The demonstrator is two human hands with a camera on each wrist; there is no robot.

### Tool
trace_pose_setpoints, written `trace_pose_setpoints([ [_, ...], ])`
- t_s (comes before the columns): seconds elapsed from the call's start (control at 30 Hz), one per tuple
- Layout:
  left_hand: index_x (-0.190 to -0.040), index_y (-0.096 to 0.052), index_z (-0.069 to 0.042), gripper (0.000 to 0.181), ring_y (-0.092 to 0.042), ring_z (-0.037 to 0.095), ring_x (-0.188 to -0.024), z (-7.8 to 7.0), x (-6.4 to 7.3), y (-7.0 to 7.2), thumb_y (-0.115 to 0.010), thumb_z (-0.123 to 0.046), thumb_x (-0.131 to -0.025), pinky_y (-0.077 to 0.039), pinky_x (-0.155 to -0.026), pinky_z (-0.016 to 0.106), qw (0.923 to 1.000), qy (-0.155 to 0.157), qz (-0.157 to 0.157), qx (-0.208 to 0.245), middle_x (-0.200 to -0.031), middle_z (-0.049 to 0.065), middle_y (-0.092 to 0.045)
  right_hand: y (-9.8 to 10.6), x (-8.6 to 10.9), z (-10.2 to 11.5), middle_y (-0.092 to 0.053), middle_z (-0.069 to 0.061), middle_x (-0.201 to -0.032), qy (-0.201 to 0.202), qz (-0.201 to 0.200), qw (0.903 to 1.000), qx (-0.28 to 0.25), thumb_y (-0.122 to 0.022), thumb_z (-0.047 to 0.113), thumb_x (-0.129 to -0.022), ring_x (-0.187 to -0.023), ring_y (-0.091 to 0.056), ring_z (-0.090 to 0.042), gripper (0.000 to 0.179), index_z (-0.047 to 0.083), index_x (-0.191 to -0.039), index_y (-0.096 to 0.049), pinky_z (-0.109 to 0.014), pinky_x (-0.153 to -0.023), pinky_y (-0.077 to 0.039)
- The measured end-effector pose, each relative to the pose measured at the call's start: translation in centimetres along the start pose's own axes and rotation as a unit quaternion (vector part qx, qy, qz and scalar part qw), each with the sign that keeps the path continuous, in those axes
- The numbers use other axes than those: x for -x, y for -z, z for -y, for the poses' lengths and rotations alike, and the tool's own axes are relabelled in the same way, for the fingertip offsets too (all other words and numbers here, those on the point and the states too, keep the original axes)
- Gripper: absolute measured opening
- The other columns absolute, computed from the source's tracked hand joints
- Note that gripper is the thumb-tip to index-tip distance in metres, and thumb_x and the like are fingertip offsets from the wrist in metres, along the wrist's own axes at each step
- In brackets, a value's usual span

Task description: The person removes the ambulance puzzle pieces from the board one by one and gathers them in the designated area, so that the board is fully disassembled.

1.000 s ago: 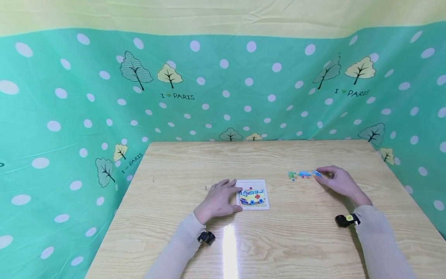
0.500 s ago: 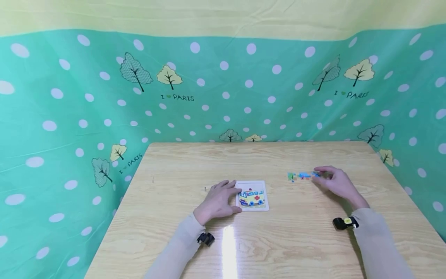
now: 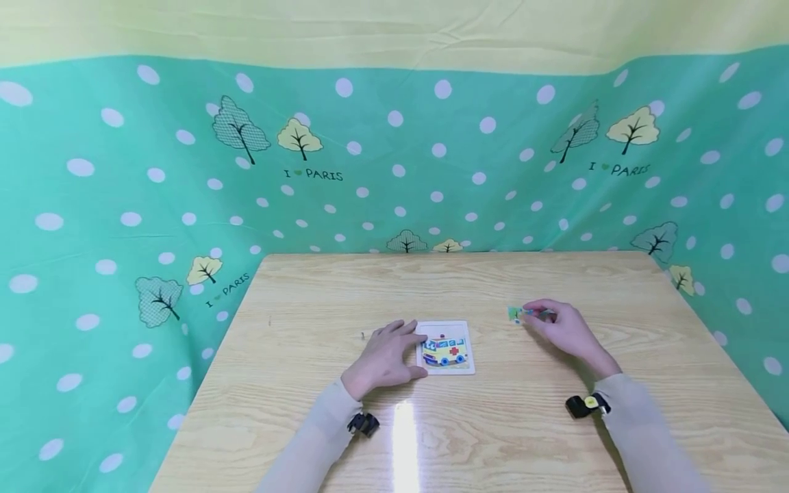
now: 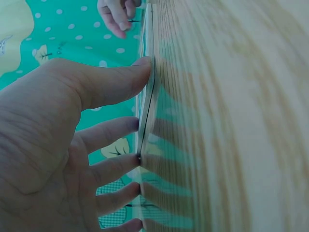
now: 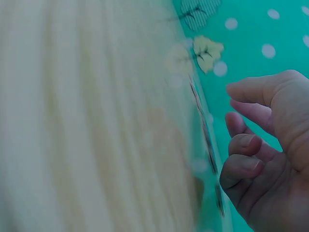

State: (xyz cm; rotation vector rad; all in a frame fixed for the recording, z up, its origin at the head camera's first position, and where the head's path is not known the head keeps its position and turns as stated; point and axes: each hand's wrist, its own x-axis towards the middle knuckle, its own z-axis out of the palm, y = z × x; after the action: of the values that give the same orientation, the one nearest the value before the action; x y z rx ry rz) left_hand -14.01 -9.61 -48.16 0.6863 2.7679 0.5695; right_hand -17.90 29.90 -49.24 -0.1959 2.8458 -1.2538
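Note:
A white square puzzle board with a yellow ambulance picture lies flat on the table. My left hand rests at its left side, thumb by the near corner and fingers fairly straight along the edge. Thumb and fingertips touch that edge in the left wrist view. To the right, my right hand is over a row of small puzzle pieces. A green piece shows just left of its fingertips; the blue ones are mostly covered. The right wrist view has its fingers loosely curled, with nothing visible between them.
The light wooden table carries everything. Behind and beside it hangs a green dotted cloth with trees. A tiny dark speck lies left of the left hand. A black strap device sits on each wrist.
My right hand has moved left along the row of puzzle pieces, now covering most of the blue ones. The left hand and the puzzle board have stayed in place.

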Motion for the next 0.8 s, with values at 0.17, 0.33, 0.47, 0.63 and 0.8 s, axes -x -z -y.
trace_pose_setpoints([
  [0.17, -0.153, -0.059, -0.023, 0.071, -0.032, 0.038, -0.161, 0.0, -0.1, -0.1, -0.079, -0.05, -0.091, -0.027, -0.129, 0.065, 1.0, -0.002, 0.0, 0.0, -0.173, 0.008, -0.038, -1.6, -0.1, 1.0, -0.073, -0.011, -0.101, 0.034, 0.003, 0.9994, -0.01, -0.074, 0.019, -0.1, -0.074, -0.056, -0.011, 0.03, 0.0, -0.124, -0.075, -0.022, -0.062, -0.047],
  [0.33, -0.153, -0.059, -0.022, 0.07, -0.032, 0.038, -0.161, 0.1, -0.1, -0.2, -0.079, -0.049, -0.091, -0.027, -0.129, 0.065, 1.0, -0.004, -0.002, 0.001, -0.173, 0.008, -0.038, -3.1, -0.2, 2.2, -0.074, -0.009, -0.1, 0.039, 0.018, 0.999, -0.01, -0.076, 0.02, -0.099, -0.069, -0.055, -0.01, 0.03, 0.003, -0.123, -0.076, -0.023, -0.059, -0.046],
  [0.47, -0.153, -0.059, -0.022, 0.07, -0.032, 0.038, -0.161, 0.1, -0.1, -0.2, -0.079, -0.049, -0.091, -0.027, -0.129, 0.066, 1.0, -0.004, -0.003, -0.001, -0.173, 0.008, -0.038, -4.2, -0.3, 3.2, -0.074, -0.007, -0.1, 0.037, 0.038, 0.9985, -0.014, -0.077, 0.021, -0.098, -0.07, -0.055, -0.011, 0.031, 0.003, -0.123, -0.075, -0.023, -0.06, -0.046],
  [0.63, -0.153, -0.06, -0.023, 0.07, -0.032, 0.038, -0.161, 0.0, 0.0, 0.0, -0.079, -0.049, -0.092, -0.028, -0.129, 0.066, 1.0, -0.004, -0.003, -0.003, -0.173, 0.008, -0.038, -5.3, -0.3, 4.6, -0.073, -0.004, -0.099, 0.042, 0.061, 0.997, -0.023, -0.076, 0.022, -0.098, -0.068, -0.055, -0.012, 0.029, 0.006, -0.122, -0.076, -0.023, -0.059, -0.046],
  [0.8, -0.153, -0.06, -0.023, 0.07, -0.032, 0.038, -0.161, 0.0, 0.0, 0.0, -0.079, -0.049, -0.091, -0.029, -0.128, 0.066, 1.0, -0.005, -0.003, -0.002, -0.172, 0.008, -0.039, -6.2, -0.3, 5.7, -0.074, -0.004, -0.1, 0.047, 0.068, 0.9961, -0.028, -0.076, 0.022, -0.098, -0.064, -0.053, -0.011, 0.029, 0.007, -0.122, -0.077, -0.023, -0.055, -0.043],
])
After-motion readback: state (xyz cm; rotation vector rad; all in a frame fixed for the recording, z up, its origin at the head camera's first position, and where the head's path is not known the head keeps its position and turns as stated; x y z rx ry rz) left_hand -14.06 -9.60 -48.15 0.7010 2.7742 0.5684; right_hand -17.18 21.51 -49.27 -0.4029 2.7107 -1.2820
